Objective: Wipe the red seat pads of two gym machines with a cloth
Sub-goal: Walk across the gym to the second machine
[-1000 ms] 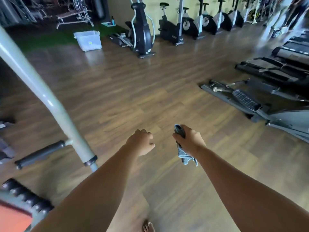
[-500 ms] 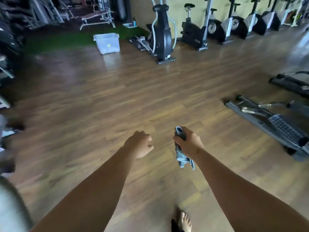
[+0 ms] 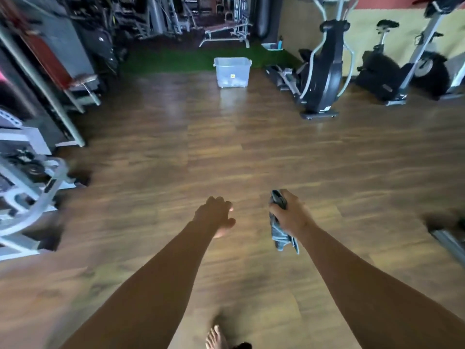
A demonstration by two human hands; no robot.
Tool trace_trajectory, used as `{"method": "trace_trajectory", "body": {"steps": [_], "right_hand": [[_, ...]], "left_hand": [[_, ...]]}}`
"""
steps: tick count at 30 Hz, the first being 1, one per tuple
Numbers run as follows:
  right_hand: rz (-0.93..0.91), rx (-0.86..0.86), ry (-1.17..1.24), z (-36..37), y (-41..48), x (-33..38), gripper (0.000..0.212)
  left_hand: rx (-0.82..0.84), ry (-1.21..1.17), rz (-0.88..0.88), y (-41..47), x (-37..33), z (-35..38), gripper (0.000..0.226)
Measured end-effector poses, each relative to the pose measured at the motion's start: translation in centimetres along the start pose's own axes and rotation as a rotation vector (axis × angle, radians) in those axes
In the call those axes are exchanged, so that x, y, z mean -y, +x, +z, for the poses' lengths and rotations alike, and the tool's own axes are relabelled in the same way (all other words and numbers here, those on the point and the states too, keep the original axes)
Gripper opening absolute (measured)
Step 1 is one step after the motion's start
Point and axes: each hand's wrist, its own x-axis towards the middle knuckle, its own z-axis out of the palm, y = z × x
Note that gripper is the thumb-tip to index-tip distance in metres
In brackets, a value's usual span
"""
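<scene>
No readable writing anywhere; only label is a small yellow sticker on the clear plastic bin [image 3: 232,72] at 12 o'clock, too small & blurred to read. My right hand [image 3: 289,214] is fisted around the grey cloth [image 3: 279,229], knuckles up, thumb side fwd; cloth's bunched at the top of the fist w/ the loose end hanging below, off the wood floor [image 3: 201,152]. Right arm out straight toward 12. My left hand [image 3: 217,215] holds nothing, fingers loosely curled, half closed, palm turned in, arm also out fwd, just beside the right. Bare foot [image 3: 215,337] at 6 o'clock. Elliptical trainer [image 3: 323,69] at 1 o'clock, exercise bike [image 3: 382,69] at 2, weight bench [image 3: 226,31] far at 12, white-framed machine [image 3: 27,192] at 9, blurred. Can't pick out a red seat pad for sure.
</scene>
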Motion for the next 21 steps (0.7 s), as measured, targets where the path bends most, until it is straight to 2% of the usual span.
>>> {"method": "trace_trajectory", "body": {"steps": [8,11,14,19,21], "right_hand": [[-0.003,0.041,0.044,3.6,21.3,5.8,0.012],[-0.065,0.074,0.055,4.9,29.9,7.1,0.006],[-0.116,0.102,0.052,6.3,39.1,7.8,0.017],[-0.185,0.227,0.016,8.3,55.0,10.6,0.012],[-0.212,0.223,0.023,9.4,61.0,12.3,0.014]], "left_hand": [[-0.010,0.024,-0.046,17.6,9.7,-9.3,0.050],[-0.012,0.018,-0.076,24.8,12.4,-11.6,0.050],[-0.019,0.022,-0.114,32.1,15.2,-13.5,0.049],[-0.024,0.002,-0.219,43.4,20.0,-17.9,0.050],[-0.037,-0.006,-0.253,47.3,22.0,-20.1,0.051]]}}
